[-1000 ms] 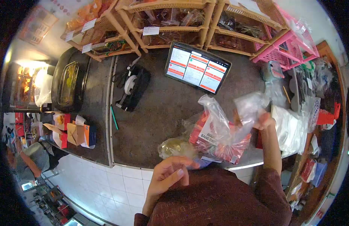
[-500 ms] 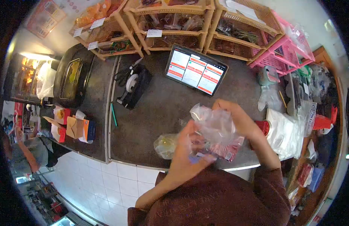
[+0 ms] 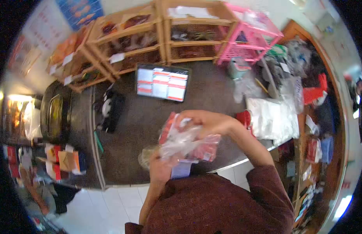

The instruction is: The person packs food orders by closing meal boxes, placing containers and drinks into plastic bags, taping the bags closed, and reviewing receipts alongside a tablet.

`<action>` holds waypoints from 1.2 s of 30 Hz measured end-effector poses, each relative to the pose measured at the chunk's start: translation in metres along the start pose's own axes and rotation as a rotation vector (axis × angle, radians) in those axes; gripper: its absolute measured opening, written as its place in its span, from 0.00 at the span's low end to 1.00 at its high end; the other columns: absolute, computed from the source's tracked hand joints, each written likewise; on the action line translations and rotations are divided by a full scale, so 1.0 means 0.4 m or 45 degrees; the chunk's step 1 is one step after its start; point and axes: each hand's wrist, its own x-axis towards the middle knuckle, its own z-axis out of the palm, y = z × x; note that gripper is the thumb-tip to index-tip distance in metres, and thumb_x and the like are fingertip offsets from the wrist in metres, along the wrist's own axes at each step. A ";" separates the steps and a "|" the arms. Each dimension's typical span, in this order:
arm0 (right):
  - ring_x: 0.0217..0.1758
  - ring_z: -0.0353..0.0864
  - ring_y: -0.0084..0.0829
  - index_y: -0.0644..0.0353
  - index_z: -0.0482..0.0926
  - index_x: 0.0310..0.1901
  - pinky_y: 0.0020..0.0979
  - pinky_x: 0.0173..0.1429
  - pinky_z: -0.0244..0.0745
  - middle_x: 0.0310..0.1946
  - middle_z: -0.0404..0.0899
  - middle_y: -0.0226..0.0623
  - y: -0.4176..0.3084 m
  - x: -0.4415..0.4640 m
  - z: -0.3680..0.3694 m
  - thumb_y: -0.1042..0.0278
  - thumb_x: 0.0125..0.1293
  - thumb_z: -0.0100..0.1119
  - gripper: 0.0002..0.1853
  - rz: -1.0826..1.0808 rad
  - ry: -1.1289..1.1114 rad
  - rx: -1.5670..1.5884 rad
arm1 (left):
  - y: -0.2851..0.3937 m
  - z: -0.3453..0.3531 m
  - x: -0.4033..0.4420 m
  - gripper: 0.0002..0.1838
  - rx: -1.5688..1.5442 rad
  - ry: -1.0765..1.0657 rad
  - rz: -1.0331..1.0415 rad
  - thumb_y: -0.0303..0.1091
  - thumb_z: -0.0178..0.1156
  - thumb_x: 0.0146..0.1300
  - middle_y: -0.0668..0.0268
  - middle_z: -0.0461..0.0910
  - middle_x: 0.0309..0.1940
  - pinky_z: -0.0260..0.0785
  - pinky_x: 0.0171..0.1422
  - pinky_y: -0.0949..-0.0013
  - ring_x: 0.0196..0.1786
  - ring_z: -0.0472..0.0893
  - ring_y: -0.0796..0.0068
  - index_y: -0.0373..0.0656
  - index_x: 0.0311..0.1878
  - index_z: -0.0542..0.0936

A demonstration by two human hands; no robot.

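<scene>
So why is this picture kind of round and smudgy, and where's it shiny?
Head view: black, curved corners suggest a very wide lens; head view: blur makes the words on the tablet unreadable; head view: the lamp glows nearly white, and pale shine streaks the clear plastic bag.

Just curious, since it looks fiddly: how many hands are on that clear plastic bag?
2: the left hand at the near-left edge of the bag, the right hand across its far side. No hand seems hidden, though the picture is blurred.
</scene>
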 end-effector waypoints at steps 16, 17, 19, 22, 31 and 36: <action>0.29 0.78 0.44 0.61 0.78 0.23 0.40 0.35 0.71 0.23 0.77 0.45 0.523 -0.352 -0.933 0.68 0.47 0.53 0.07 0.424 1.041 -1.777 | -0.173 -0.076 0.045 0.14 -1.461 0.189 0.116 0.41 0.45 0.62 0.71 0.75 0.35 0.63 0.34 0.67 0.29 0.69 0.74 0.46 0.47 0.70; 0.29 0.78 0.46 0.61 0.79 0.24 0.42 0.35 0.72 0.24 0.78 0.47 0.502 -0.331 -0.909 0.67 0.49 0.50 0.09 0.486 1.176 -1.715 | -0.106 -0.038 0.052 0.16 -1.771 0.124 0.027 0.40 0.43 0.62 0.69 0.75 0.38 0.64 0.33 0.68 0.29 0.69 0.75 0.46 0.51 0.69; 0.28 0.79 0.38 0.63 0.78 0.24 0.35 0.33 0.72 0.23 0.77 0.43 0.449 -0.310 -0.849 0.70 0.51 0.54 0.06 0.314 1.428 -1.518 | -0.079 -0.026 0.047 0.21 -1.970 0.153 -0.027 0.39 0.42 0.63 0.66 0.73 0.45 0.67 0.32 0.70 0.29 0.70 0.74 0.46 0.58 0.63; 0.27 0.78 0.26 0.64 0.77 0.26 0.25 0.32 0.70 0.21 0.77 0.36 0.428 -0.332 -0.822 0.75 0.53 0.54 0.04 0.285 1.658 -1.277 | -0.093 -0.027 0.031 0.27 -1.729 0.315 0.079 0.39 0.42 0.63 0.61 0.66 0.56 0.72 0.32 0.72 0.28 0.74 0.72 0.47 0.65 0.52; 0.24 0.74 0.24 0.59 0.74 0.38 0.26 0.29 0.68 0.22 0.76 0.36 0.260 -0.297 -0.654 0.71 0.60 0.50 0.06 -0.157 1.702 -0.820 | -0.097 -0.010 0.036 0.25 -1.402 0.547 -0.045 0.40 0.40 0.65 0.50 0.62 0.58 0.73 0.21 0.76 0.27 0.79 0.72 0.41 0.64 0.54; 0.31 0.78 0.25 0.63 0.77 0.34 0.29 0.36 0.71 0.29 0.79 0.39 0.530 -0.249 -0.346 0.73 0.56 0.53 0.06 0.452 0.872 -0.967 | -0.058 -0.022 0.033 0.23 -0.853 0.186 0.009 0.39 0.40 0.65 0.46 0.62 0.57 0.75 0.22 0.75 0.27 0.79 0.71 0.37 0.60 0.58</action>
